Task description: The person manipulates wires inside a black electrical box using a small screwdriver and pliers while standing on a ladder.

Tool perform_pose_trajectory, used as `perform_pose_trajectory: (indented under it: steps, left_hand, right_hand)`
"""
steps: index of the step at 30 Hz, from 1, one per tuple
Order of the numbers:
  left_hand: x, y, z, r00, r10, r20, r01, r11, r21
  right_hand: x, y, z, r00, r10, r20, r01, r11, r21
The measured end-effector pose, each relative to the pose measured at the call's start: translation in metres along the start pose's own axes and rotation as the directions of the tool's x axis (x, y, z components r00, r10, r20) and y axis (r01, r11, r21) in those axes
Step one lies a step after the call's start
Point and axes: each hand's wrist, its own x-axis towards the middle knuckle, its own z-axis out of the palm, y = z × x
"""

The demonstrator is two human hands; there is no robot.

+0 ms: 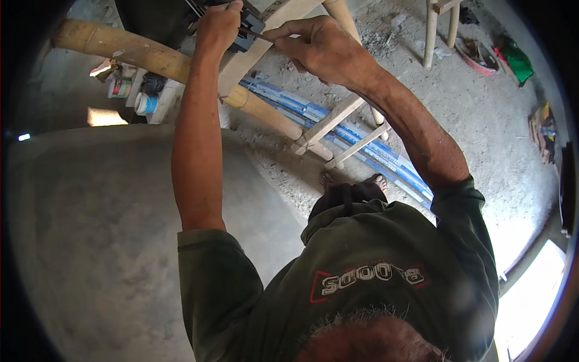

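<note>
Near the top edge, my left hand point(220, 27) is closed against a black block-shaped device point(247, 36), which sits against a wooden plank. Part of the device lies hidden behind that hand. To its right, my right hand point(322, 51) pinches a thin dark rod point(259, 35) between thumb and fingers. The rod's far end reaches to the black device; its tip is too small to make out. Both arms stretch forward from short dark green sleeves.
A bamboo pole point(129, 48) runs under my left forearm, joined to a wooden plank point(238, 66). Long blue-and-white strips point(362, 142) lie on the dusty floor below a wooden ladder-like frame point(341, 120). Small tubs point(145, 104) stand at left. A green bag point(514, 60) lies far right.
</note>
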Motion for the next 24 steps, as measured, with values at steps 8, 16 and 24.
perform_pose_trajectory:
  steps: [8,16,24]
  left_hand:
    - [0.007,-0.010,0.006,0.999,-0.021,0.024,0.025,0.990,-0.136]
    - [0.013,-0.022,0.016,0.992,0.075,-0.102,-0.085,0.992,-0.090]
    - [0.004,-0.004,0.008,0.988,0.148,-0.053,-0.146,0.989,0.038]
  right_hand:
    - [0.005,-0.007,0.011,0.980,-0.157,-0.126,0.098,0.920,-0.379]
    - [0.020,-0.015,0.019,0.988,-0.148,-0.051,0.111,0.893,-0.437]
    - [0.064,0.000,0.018,0.962,-0.267,0.062,0.256,0.796,-0.549]
